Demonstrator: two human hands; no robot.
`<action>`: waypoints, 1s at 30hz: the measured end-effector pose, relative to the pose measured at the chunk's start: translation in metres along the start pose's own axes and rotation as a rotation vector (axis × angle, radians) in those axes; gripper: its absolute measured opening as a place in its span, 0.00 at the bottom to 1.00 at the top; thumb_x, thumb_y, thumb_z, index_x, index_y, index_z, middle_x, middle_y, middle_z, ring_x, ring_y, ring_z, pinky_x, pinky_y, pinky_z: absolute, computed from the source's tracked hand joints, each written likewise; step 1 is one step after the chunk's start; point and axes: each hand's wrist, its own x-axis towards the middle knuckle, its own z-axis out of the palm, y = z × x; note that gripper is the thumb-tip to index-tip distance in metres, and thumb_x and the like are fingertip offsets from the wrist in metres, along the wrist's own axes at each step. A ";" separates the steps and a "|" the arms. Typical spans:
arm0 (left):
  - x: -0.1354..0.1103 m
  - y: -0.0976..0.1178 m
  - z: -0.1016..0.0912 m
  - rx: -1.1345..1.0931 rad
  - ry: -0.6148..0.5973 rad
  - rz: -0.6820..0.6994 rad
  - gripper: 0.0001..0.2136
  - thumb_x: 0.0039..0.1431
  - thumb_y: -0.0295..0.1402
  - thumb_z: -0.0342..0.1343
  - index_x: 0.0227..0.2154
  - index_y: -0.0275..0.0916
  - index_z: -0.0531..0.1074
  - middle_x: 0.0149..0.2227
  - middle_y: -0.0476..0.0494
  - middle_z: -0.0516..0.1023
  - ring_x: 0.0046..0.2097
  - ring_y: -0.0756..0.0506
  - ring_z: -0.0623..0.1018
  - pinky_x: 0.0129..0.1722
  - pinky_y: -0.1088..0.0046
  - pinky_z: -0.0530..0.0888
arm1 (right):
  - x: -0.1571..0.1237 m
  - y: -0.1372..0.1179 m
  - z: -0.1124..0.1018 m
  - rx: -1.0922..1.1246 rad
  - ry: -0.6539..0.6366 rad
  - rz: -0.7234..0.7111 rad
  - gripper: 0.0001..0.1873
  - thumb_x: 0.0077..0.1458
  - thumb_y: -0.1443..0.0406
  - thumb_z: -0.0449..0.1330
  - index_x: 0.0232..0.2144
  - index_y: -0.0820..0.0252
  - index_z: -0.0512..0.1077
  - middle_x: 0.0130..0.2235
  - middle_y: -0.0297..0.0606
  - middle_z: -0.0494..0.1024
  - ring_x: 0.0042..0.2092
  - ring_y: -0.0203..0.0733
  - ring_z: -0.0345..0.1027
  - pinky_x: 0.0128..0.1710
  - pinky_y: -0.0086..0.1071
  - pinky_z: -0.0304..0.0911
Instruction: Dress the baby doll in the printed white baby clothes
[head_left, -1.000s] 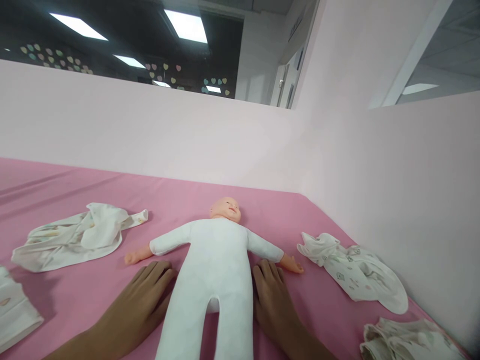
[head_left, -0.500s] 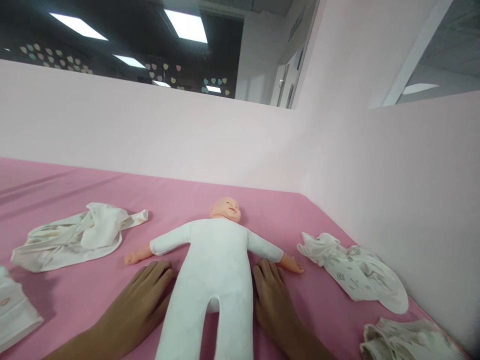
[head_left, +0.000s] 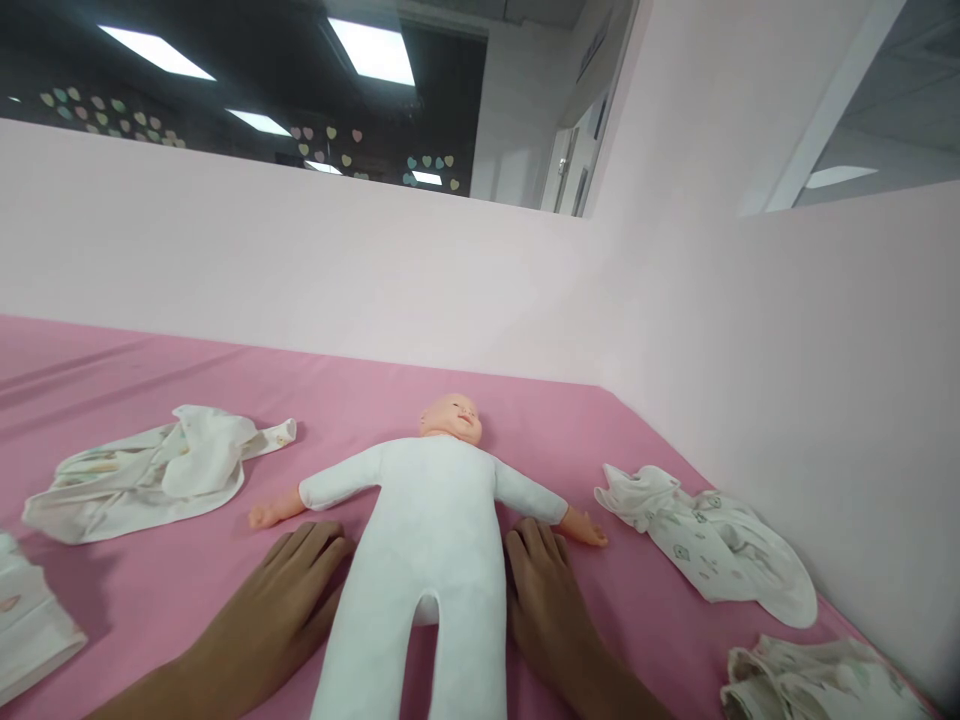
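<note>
At the doll's (head_left: pixel 427 530) sides, the left hand (head_left: pixel 289 590) and right hand (head_left: pixel 544 595) lie flat and open; its feet are cropped out.

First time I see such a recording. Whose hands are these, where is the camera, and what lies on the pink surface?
The one camera sits on a person's head, looking forward and down, so both bare hands entering from below are that person's. The left hand and right hand lie flat on the pink sheet, one against each side of a face-up baby doll in white. Neither holds anything. Around it: a crumpled garment at left, a printed garment at right, a bundle at lower right, a folded cloth at the left edge.
</note>
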 end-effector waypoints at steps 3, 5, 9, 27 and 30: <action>0.000 -0.001 0.000 0.004 0.023 0.019 0.12 0.69 0.39 0.44 0.36 0.42 0.70 0.38 0.43 0.72 0.38 0.40 0.70 0.40 0.60 0.67 | 0.000 -0.001 -0.002 -0.002 -0.006 -0.001 0.11 0.51 0.77 0.51 0.32 0.60 0.67 0.41 0.46 0.70 0.43 0.52 0.59 0.45 0.47 0.57; 0.000 0.000 0.000 -0.003 0.034 0.029 0.12 0.69 0.40 0.44 0.36 0.42 0.70 0.38 0.43 0.72 0.38 0.41 0.70 0.39 0.61 0.68 | 0.000 -0.002 -0.003 0.003 -0.005 0.005 0.11 0.51 0.77 0.50 0.31 0.60 0.67 0.42 0.46 0.70 0.43 0.52 0.59 0.45 0.47 0.57; 0.001 0.002 -0.001 -0.002 0.042 0.026 0.11 0.69 0.38 0.44 0.36 0.42 0.70 0.38 0.43 0.71 0.38 0.41 0.70 0.39 0.62 0.67 | 0.000 -0.003 -0.004 0.014 -0.002 0.009 0.11 0.51 0.77 0.50 0.31 0.59 0.66 0.41 0.46 0.70 0.43 0.52 0.59 0.46 0.47 0.56; 0.001 0.004 -0.007 0.010 -0.021 0.015 0.11 0.70 0.38 0.44 0.36 0.42 0.69 0.38 0.43 0.72 0.39 0.40 0.70 0.39 0.62 0.68 | 0.000 -0.002 -0.003 0.001 -0.009 0.017 0.11 0.51 0.77 0.51 0.31 0.59 0.66 0.42 0.46 0.69 0.43 0.53 0.59 0.45 0.47 0.57; 0.001 0.003 -0.005 0.013 -0.011 0.012 0.11 0.70 0.38 0.44 0.37 0.43 0.70 0.39 0.43 0.71 0.39 0.40 0.70 0.40 0.60 0.68 | 0.000 -0.002 -0.003 0.001 -0.016 0.012 0.11 0.50 0.78 0.50 0.31 0.60 0.66 0.42 0.46 0.69 0.43 0.52 0.59 0.45 0.47 0.56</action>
